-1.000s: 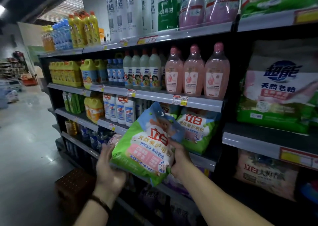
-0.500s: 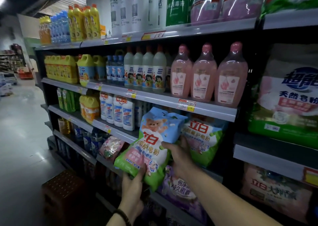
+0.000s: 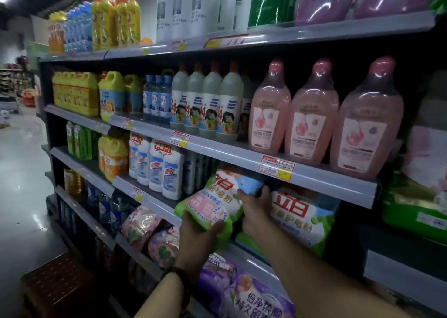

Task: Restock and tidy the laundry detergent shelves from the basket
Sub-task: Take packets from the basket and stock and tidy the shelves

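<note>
Gripping green detergent bag (image 3: 217, 204) at lower centre of frame, with left hand (image 3: 198, 233) curled under its bottom edge, right hand (image 3: 256, 211) pinching its upper corner. Best slid low under shelf lip (image 3: 229, 154), upright, snug beside matching bag (image 3: 302, 216) at right.

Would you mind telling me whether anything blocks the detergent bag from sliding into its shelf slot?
Nothing visible does. The detergent bag, held by the left hand and right hand, points into the gap between the white bottles and the matching bag; the space behind it is hidden.
</note>
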Action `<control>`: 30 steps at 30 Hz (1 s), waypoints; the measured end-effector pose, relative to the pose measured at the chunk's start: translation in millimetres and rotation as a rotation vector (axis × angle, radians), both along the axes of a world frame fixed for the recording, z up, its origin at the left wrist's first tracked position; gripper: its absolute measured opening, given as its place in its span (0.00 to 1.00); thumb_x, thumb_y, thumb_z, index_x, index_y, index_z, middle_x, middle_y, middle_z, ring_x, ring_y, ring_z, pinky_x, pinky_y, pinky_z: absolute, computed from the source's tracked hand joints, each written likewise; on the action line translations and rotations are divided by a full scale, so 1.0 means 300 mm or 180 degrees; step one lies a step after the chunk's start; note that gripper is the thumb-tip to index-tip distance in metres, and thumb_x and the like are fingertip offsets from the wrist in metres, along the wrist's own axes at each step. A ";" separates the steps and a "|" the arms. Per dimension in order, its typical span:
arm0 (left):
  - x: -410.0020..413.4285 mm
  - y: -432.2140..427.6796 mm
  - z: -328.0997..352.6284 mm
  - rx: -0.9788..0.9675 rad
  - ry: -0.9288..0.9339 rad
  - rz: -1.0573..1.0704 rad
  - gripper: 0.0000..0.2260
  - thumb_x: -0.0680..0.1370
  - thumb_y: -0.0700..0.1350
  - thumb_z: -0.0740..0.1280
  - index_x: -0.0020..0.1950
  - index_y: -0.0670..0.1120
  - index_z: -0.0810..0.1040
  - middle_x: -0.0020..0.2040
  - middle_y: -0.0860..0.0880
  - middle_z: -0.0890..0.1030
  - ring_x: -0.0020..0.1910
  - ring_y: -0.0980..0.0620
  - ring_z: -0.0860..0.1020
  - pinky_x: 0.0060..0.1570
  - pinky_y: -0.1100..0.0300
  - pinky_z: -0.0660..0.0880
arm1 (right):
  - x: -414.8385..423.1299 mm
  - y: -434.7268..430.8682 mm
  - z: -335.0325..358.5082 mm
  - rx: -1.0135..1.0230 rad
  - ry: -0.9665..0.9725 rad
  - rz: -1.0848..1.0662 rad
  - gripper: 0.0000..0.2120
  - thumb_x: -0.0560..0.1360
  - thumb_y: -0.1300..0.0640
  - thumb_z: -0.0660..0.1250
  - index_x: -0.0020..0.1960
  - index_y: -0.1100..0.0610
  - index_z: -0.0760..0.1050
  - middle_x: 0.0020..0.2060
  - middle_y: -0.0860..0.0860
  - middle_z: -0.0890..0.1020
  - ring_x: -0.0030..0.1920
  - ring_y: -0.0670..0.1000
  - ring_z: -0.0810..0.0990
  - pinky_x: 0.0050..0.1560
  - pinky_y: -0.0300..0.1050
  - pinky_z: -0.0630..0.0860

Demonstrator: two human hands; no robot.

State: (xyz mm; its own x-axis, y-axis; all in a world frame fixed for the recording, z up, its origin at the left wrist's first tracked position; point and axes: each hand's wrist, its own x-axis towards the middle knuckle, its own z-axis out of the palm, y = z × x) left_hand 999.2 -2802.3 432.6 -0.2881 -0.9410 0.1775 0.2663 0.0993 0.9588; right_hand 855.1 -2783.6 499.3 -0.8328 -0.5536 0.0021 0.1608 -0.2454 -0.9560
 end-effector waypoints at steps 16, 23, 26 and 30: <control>-0.102 -0.145 -0.117 -0.1120 -0.3099 0.0156 0.40 0.82 0.71 0.55 0.85 0.61 0.34 0.87 0.48 0.39 0.86 0.42 0.40 0.76 0.26 0.46 | -0.026 -0.122 -0.044 0.1538 0.1231 -0.0102 0.36 0.75 0.41 0.73 0.74 0.53 0.61 0.69 0.57 0.78 0.64 0.63 0.80 0.66 0.60 0.78; -0.149 -0.119 -0.090 -0.1056 -0.3255 0.0200 0.35 0.86 0.62 0.51 0.85 0.54 0.33 0.87 0.41 0.40 0.85 0.42 0.36 0.76 0.25 0.44 | 0.007 -0.052 -0.093 0.2531 0.2253 -0.0147 0.54 0.74 0.46 0.76 0.85 0.49 0.40 0.69 0.58 0.79 0.67 0.64 0.79 0.65 0.55 0.76; -0.204 -0.126 -0.045 -0.0943 -0.3360 0.0259 0.34 0.87 0.61 0.50 0.86 0.51 0.36 0.87 0.39 0.43 0.86 0.41 0.38 0.76 0.26 0.44 | -0.011 -0.077 -0.061 0.2203 0.2264 -0.0243 0.43 0.75 0.53 0.78 0.79 0.47 0.54 0.63 0.55 0.81 0.63 0.62 0.82 0.58 0.51 0.78; -0.248 -0.137 -0.035 -0.1167 -0.3617 0.0320 0.37 0.86 0.63 0.50 0.86 0.46 0.38 0.86 0.35 0.47 0.85 0.36 0.39 0.77 0.27 0.42 | -0.047 -0.091 -0.047 0.1876 0.2442 -0.0386 0.30 0.73 0.61 0.79 0.66 0.50 0.65 0.61 0.56 0.82 0.62 0.61 0.82 0.58 0.59 0.83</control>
